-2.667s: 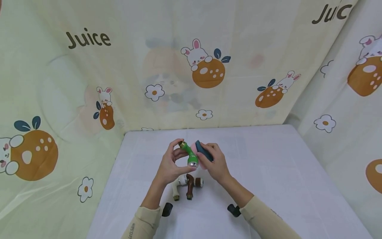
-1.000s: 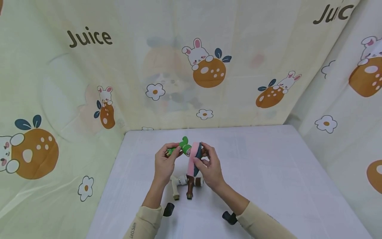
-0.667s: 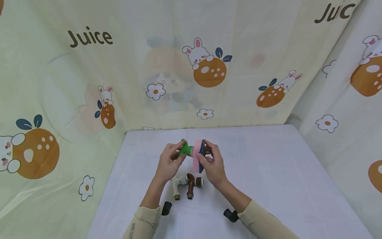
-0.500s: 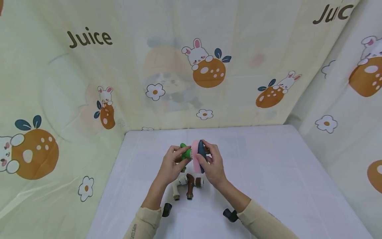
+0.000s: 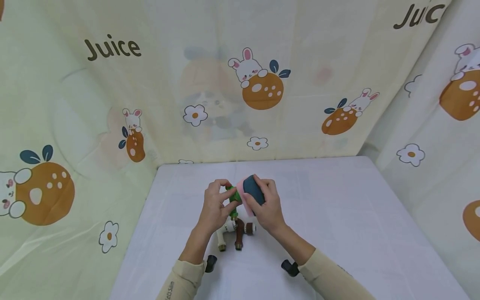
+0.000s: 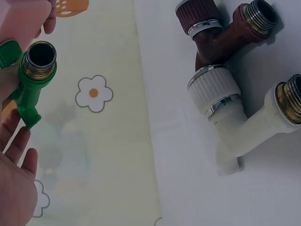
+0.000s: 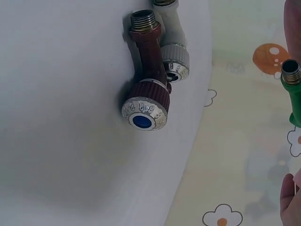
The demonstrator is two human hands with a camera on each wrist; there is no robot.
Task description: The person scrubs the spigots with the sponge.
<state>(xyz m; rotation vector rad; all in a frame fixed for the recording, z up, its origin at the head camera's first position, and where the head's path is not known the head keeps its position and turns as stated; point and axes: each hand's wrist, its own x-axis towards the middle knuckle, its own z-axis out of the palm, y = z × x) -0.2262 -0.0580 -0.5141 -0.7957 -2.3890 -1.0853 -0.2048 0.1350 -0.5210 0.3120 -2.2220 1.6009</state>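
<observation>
My left hand (image 5: 214,206) pinches a green tap (image 5: 234,196) by its knob end. The tap's brass-threaded end points down in the head view; in the left wrist view its open mouth faces the camera. My right hand (image 5: 271,205) grips a pink and dark blue sponge (image 5: 253,189) between thumb and fingers. The sponge's pink side presses against the knob end of the tap, which it partly covers. Beneath the hands lie a brown tap (image 5: 239,236) and a white tap (image 5: 221,237), side by side and touching or nearly so.
The taps lie on a table with a white cloth (image 5: 318,216). A patterned curtain (image 5: 210,83) hangs behind it and along the sides. Black wrist-worn devices, such as the right one (image 5: 289,268), stick out under both sleeves.
The green tap has turned, its threaded end swinging from up to down. The sponge was tilted over in my right hand, so more of its dark blue side shows. The brown and white taps stay put.
</observation>
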